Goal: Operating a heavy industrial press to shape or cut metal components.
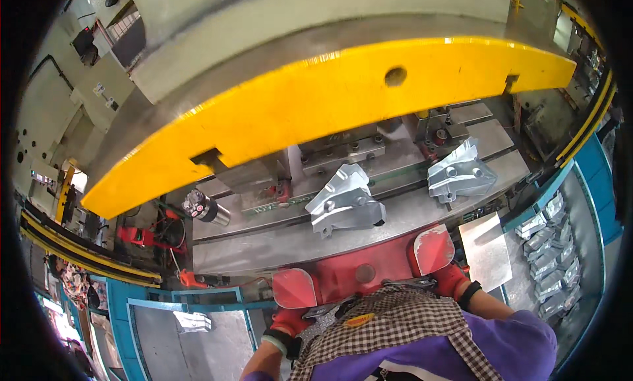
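A red console stands (339, 267) close against the person's front. At its left hood (293, 289) is the red-gloved left hand (290, 320), at its right hood (433, 250) the right hand (452, 280); I can't tell how open either is, or what it grips. Beyond the console, a silver bracket (348, 200) and, farther right, a second bracket (463, 172) sit over the press bed (257, 254).
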A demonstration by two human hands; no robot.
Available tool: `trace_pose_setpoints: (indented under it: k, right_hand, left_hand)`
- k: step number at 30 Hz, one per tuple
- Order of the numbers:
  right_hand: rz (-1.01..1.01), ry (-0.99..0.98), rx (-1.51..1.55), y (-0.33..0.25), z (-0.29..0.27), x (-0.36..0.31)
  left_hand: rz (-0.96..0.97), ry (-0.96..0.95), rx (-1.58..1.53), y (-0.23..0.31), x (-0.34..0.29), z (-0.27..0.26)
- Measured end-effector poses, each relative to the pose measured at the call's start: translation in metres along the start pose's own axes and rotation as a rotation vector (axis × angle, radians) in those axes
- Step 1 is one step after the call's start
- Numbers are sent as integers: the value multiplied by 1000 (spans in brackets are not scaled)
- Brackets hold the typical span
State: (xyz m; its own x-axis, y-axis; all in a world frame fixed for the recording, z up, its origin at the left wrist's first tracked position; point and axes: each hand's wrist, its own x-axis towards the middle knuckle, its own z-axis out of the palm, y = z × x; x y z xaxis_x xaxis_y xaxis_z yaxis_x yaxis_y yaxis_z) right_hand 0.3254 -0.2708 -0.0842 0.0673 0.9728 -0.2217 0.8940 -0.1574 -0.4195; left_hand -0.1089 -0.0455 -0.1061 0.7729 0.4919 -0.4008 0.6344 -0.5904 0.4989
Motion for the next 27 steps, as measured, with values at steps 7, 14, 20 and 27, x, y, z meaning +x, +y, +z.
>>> trace_pose_setpoints:
  k: [7,14,20,27]
  right_hand:
    - [41,-38,42,13,12,-7]
    - [168,-147,961,1,-30,-21]
    - [268,110,1430,-21,-68,7]
    - [296,366,1614,20,-71,-9]
  left_hand:
    - [114,89,-2,8,0,0]
    - [138,-70,-360,39,14,-83]
    - [-65,223,-496,66,209,-201]
    - [299,378,-84,89,319,-256]
